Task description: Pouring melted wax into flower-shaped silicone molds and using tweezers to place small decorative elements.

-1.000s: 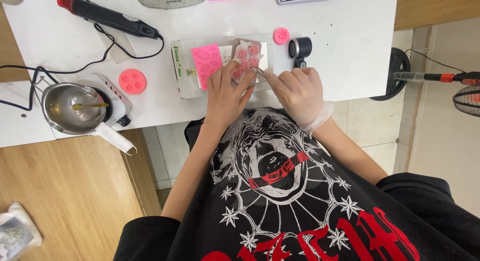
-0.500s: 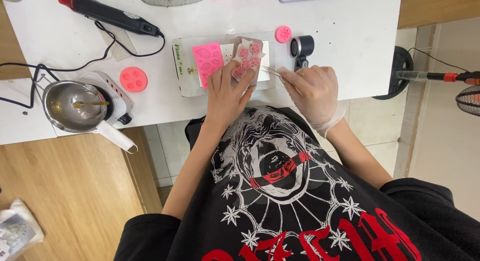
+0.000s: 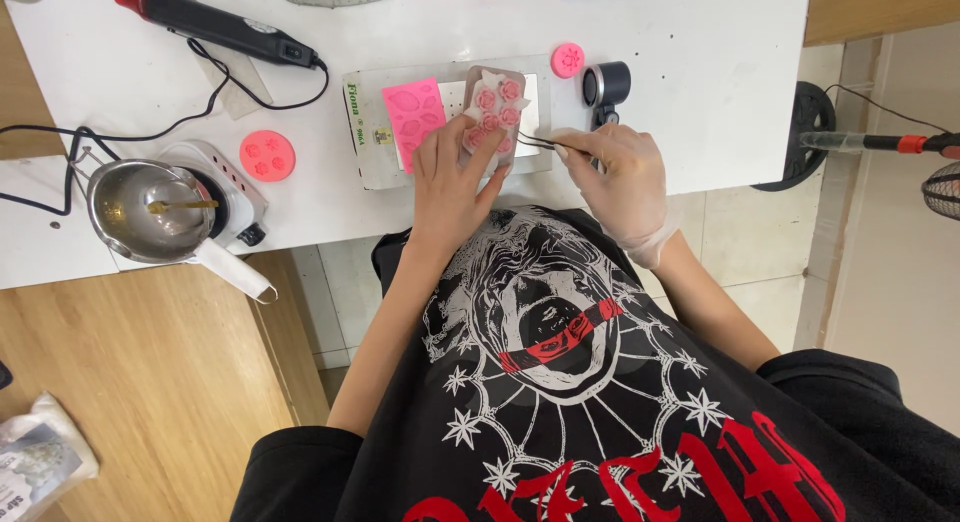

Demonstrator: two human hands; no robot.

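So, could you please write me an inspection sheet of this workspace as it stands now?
Surface: white table, with a lower white shelf at its left.
Job's things: clear sheet of pink rose pieces, tilted over a grey board; thin tweezers; pink leaf mould.
Clutter: round pink moulds, small black cylinder, metal melting pot on a small white hotplate.
Grips: left hand holds the sheet; gloved right hand pinches the tweezers.
Cables: black cord trails from the heat tool across the table.
Surroundings: wooden floor, pale tiles, plastic bag at lower left.
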